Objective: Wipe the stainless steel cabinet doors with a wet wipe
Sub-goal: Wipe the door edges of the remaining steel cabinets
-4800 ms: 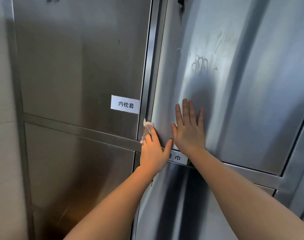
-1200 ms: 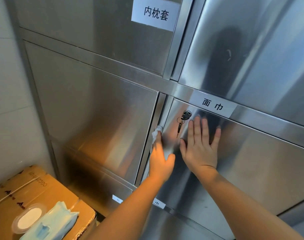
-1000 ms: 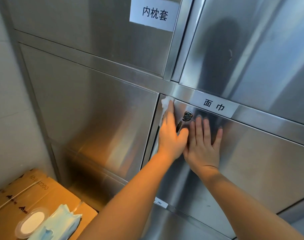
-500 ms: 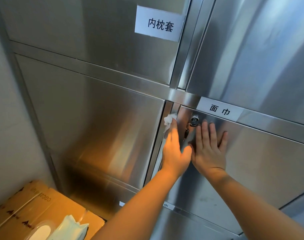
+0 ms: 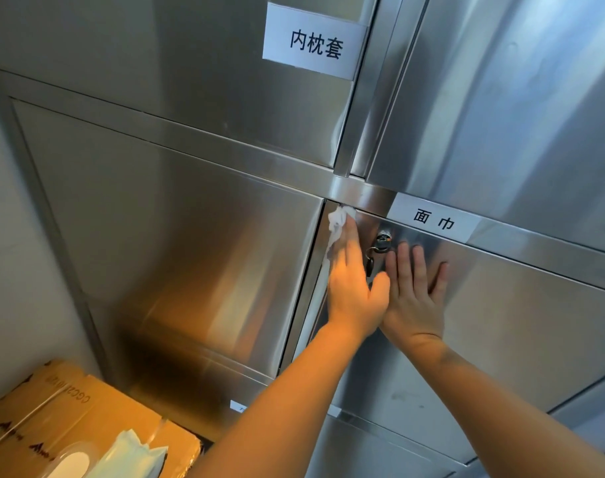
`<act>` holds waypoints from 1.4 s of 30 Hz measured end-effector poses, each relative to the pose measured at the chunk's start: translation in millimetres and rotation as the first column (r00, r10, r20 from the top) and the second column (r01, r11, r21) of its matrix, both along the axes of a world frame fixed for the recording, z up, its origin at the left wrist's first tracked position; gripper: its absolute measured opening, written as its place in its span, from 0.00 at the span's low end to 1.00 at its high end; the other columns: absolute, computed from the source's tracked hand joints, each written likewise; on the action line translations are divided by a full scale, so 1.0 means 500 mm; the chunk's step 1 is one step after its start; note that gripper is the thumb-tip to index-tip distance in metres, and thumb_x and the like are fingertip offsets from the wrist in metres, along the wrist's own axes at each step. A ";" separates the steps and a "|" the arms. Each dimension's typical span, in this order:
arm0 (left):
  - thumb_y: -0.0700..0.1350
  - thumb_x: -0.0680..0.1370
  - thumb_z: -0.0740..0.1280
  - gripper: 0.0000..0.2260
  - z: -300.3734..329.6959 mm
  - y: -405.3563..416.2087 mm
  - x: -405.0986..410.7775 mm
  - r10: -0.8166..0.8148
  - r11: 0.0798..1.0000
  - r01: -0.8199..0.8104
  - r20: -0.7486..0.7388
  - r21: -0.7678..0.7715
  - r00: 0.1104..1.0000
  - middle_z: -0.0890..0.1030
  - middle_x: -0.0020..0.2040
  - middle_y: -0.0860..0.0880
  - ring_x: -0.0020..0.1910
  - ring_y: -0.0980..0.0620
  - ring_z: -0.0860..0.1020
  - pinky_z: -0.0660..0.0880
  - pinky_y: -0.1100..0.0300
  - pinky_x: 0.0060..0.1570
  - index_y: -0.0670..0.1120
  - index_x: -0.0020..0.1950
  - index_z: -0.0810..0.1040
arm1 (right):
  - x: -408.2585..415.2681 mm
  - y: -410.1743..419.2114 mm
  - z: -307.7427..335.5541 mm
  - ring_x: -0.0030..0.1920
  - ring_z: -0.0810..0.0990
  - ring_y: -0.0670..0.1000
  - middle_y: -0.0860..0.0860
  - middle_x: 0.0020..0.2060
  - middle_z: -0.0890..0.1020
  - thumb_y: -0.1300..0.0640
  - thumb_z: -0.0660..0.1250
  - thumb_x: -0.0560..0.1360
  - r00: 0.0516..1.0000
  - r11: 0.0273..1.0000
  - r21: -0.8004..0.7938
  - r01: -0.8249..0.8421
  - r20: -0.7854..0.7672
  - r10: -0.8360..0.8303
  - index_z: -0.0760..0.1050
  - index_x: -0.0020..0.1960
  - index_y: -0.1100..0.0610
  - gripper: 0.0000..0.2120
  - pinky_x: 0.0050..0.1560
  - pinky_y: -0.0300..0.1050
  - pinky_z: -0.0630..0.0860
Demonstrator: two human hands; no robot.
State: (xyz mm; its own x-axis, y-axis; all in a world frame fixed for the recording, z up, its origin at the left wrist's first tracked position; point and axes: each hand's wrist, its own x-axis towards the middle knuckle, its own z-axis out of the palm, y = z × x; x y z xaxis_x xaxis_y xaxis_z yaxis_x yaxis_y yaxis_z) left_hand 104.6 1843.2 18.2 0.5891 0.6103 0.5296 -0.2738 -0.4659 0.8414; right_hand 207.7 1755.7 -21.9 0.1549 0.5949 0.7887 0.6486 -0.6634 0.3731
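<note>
Two hands lie on the lower right cabinet door (image 5: 501,322): the left hand (image 5: 354,288) presses a wet wipe (image 5: 339,224) flat against its top-left edge, the right hand (image 5: 413,294) rests spread flat beside the key (image 5: 370,262).

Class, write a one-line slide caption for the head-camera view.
Left hand presses a wet wipe along the cabinet door edge beside the keyed lock; right hand braces flat.
</note>
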 end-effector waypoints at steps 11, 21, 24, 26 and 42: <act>0.55 0.76 0.58 0.36 -0.031 -0.014 0.016 0.107 0.991 -0.112 -0.069 -0.068 0.992 0.60 0.78 0.44 0.77 0.47 0.59 0.55 0.60 0.73 0.46 0.81 0.48 | -0.002 0.001 0.000 0.79 0.38 0.54 0.53 0.79 0.38 0.47 0.51 0.77 1.000 1.000 -0.003 0.016 0.013 -0.016 0.37 0.80 0.57 0.37 0.74 0.63 0.33; 0.51 0.78 0.60 0.34 -0.075 -0.005 0.009 0.104 0.991 -0.111 -0.087 -0.074 0.991 0.63 0.77 0.45 0.74 0.48 0.65 0.65 0.58 0.70 0.51 0.80 0.48 | 0.007 0.006 -0.005 0.79 0.41 0.54 0.53 0.80 0.41 0.44 0.52 0.79 0.997 1.000 0.020 0.020 0.069 -0.022 0.42 0.80 0.58 0.37 0.75 0.63 0.35; 0.53 0.77 0.58 0.34 -0.108 -0.009 0.004 0.101 0.991 -0.109 -0.107 -0.074 0.989 0.62 0.77 0.48 0.75 0.50 0.63 0.61 0.64 0.70 0.48 0.80 0.49 | 0.009 0.006 -0.004 0.79 0.42 0.54 0.54 0.80 0.42 0.44 0.53 0.78 0.996 1.000 0.018 0.023 0.090 -0.024 0.43 0.80 0.58 0.37 0.75 0.63 0.36; 0.56 0.76 0.56 0.35 -0.117 -0.008 0.007 0.102 0.992 -0.107 -0.083 -0.069 0.991 0.59 0.77 0.53 0.75 0.55 0.60 0.57 0.68 0.71 0.47 0.80 0.49 | 0.012 0.006 -0.005 0.79 0.43 0.55 0.55 0.80 0.43 0.44 0.54 0.78 0.993 1.000 0.024 0.019 0.115 -0.022 0.44 0.80 0.59 0.37 0.75 0.64 0.37; 0.49 0.76 0.59 0.31 -0.272 -0.002 -0.005 0.115 0.991 -0.124 -0.140 -0.054 0.983 0.64 0.76 0.51 0.72 0.47 0.69 0.70 0.51 0.69 0.61 0.75 0.47 | -0.028 -0.010 -0.011 0.79 0.51 0.56 0.58 0.77 0.58 0.53 0.59 0.79 0.983 0.973 0.140 -0.182 0.033 0.179 0.60 0.77 0.63 0.29 0.76 0.64 0.45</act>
State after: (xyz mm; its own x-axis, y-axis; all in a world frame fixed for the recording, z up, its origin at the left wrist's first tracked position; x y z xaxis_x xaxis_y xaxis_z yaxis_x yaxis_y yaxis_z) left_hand 102.0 1842.3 -117.9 0.5740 0.7099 0.4082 -0.1000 -0.4340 0.8953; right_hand 193.7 1750.6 -27.5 0.0381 0.4931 0.8691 0.7558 -0.5832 0.2977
